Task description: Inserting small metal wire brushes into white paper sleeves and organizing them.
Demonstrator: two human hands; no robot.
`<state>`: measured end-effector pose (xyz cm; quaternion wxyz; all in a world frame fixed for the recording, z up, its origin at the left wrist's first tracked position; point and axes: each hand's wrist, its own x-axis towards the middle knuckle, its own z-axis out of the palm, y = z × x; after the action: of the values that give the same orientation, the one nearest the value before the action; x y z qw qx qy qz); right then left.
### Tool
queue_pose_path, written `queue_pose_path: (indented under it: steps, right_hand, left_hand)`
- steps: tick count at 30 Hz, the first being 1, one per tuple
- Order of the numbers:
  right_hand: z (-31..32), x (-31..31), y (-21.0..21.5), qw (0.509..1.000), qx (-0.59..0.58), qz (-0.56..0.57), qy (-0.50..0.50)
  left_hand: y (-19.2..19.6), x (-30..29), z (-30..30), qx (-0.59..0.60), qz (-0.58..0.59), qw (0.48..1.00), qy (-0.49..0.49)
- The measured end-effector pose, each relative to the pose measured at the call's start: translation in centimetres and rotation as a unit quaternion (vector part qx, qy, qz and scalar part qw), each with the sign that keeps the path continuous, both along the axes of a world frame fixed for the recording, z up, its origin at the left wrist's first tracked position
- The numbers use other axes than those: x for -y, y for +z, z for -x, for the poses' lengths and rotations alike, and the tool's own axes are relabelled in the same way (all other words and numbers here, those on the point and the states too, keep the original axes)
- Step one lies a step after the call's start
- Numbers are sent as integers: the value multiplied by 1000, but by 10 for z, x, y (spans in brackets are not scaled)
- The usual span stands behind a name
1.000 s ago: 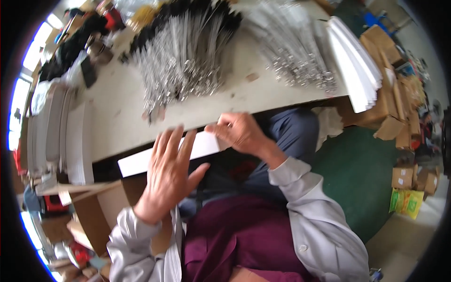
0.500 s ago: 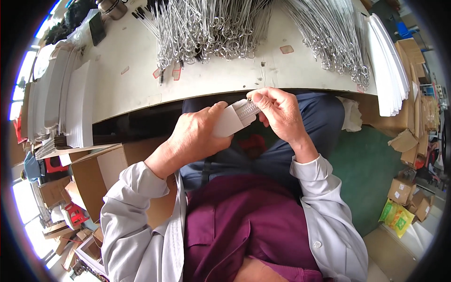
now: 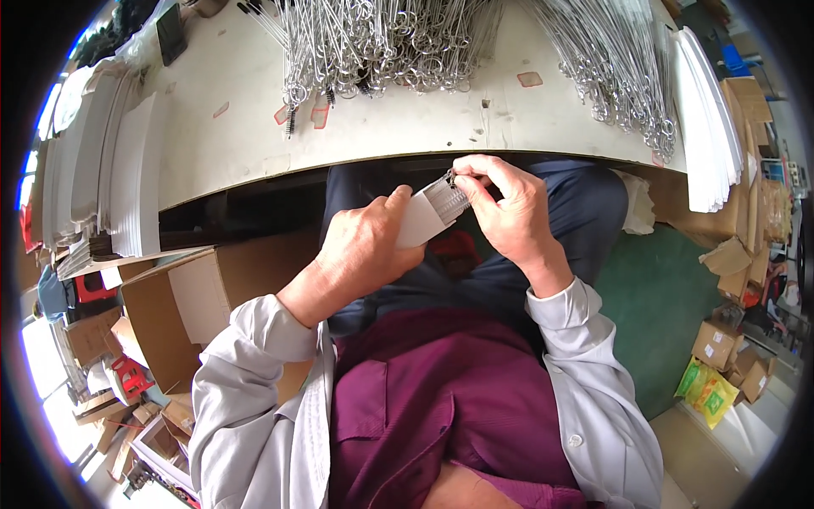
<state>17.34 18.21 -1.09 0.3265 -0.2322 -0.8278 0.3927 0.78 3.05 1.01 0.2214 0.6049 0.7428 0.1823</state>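
Note:
My left hand point(image 3: 358, 242) is closed around a small white cardboard box point(image 3: 422, 222), held tilted over my lap just off the table's near edge. Out of the box's open upper end stick several thin, whitish, ribbed pieces point(image 3: 448, 202) lying side by side. My right hand point(image 3: 519, 208) pinches thumb and fingertips together at their outer end. A small dark, metallic bit shows at those fingertips, too small to name. What lies deeper in the box is hidden by its walls and my left hand.
On the table point(image 3: 212, 153) lies a large heap of wire brushes point(image 3: 381, 42) with ring handles, and a second bundle point(image 3: 610, 76) to the right. White flattened cartons point(image 3: 136, 178) stand at the left, white sheets point(image 3: 708, 127) at the right. An open cardboard box point(image 3: 174, 314) sits below left.
The view has shifted slightly. Both hands keep their hold, and my right fingertips stay at the pieces' outer end, where the dark bit now shows more plainly.

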Motion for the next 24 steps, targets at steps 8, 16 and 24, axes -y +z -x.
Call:
queue_pose_path:
  steps: [8,16,24]
  right_hand:
    - [2,16,-11,994,15,-106,27]
    - [4,28,-10,989,38,-128,67]
    - [-8,18,-15,999,-9,-11,-36]
  left_hand:
    - [-8,1,-4,14,6,1000,25]
    - [-19,3,-9,28,-37,998,33]
    - [-16,5,-12,82,-46,993,77]
